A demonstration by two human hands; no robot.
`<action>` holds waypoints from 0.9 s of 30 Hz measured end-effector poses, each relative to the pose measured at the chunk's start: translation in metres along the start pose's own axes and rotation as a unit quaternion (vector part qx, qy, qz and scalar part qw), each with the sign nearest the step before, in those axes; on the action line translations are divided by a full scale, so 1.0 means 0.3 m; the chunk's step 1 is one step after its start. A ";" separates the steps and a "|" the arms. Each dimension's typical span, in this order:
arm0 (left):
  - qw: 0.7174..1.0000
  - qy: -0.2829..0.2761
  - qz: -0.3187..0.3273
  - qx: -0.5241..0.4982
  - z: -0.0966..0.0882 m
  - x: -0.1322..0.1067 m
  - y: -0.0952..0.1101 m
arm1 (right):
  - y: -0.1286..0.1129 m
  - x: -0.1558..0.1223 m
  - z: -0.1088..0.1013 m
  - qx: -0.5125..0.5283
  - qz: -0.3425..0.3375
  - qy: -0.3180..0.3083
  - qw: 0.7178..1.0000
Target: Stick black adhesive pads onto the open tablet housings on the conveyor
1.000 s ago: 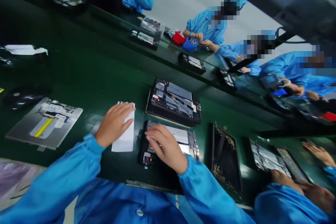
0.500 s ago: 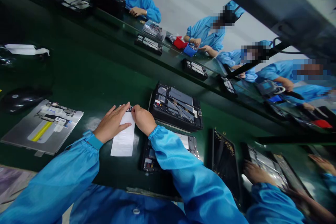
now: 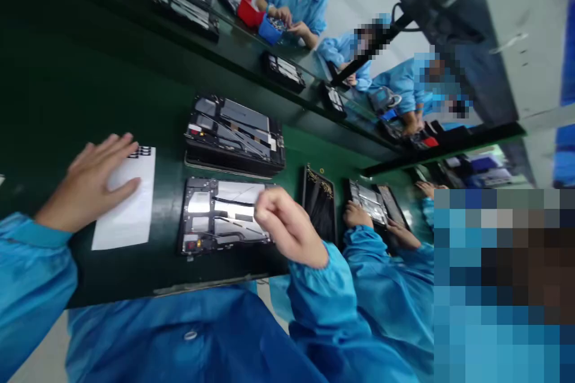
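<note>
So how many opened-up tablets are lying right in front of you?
2. One opened tablet lies under your right hand; a second tablet sits just beyond it. Others farther along may be hidden.

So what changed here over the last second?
The right hand left the top of the white sheet and swung back over the opened tablet, fingertips pinched; whether they hold anything cannot be told. The left hand stays flat on the sheet. The view has shifted right.

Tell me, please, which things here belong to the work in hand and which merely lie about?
In hand:
- left hand flat on the white sheet
- right hand, fingers pinched, over the near opened device

Lying about:
- second opened device behind
- black tray
- a co-worker's devices
</note>
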State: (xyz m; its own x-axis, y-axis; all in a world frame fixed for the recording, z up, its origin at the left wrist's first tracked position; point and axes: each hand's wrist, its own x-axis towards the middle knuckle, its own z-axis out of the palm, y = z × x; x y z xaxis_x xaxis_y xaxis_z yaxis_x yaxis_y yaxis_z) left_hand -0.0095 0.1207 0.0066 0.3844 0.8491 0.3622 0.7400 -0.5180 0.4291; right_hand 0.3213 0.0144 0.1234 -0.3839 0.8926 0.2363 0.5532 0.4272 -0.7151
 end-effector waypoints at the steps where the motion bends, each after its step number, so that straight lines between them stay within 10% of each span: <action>1: 0.999 0.037 0.003 -0.006 -0.015 -0.005 0.060 | 0.017 -0.101 -0.032 -0.012 0.033 0.025 0.999; 5: 0.993 0.063 0.046 -0.092 0.004 -0.069 0.416 | 0.129 -0.393 -0.028 -0.123 0.121 0.068 0.983; 10: 0.982 -0.036 0.157 -0.104 0.223 -0.146 0.752 | 0.185 -0.475 0.045 -0.179 0.110 0.057 0.976; 15: 0.988 -0.028 0.138 -0.070 0.349 -0.140 0.773 | 0.194 -0.448 0.068 -0.190 0.087 0.016 0.978; 27: 0.989 -0.028 0.133 -0.054 0.349 -0.143 0.768 | 0.191 -0.417 0.085 -0.251 0.084 0.013 0.964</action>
State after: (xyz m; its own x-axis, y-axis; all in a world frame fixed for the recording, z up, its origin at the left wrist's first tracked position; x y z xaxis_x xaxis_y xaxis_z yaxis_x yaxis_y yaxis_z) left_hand 0.2021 -0.0242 0.0033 0.5897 0.6839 0.4295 0.5457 -0.7295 0.4123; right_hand 0.3822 -0.0765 0.0362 -0.2427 0.9559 0.1655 0.8968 0.2861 -0.3374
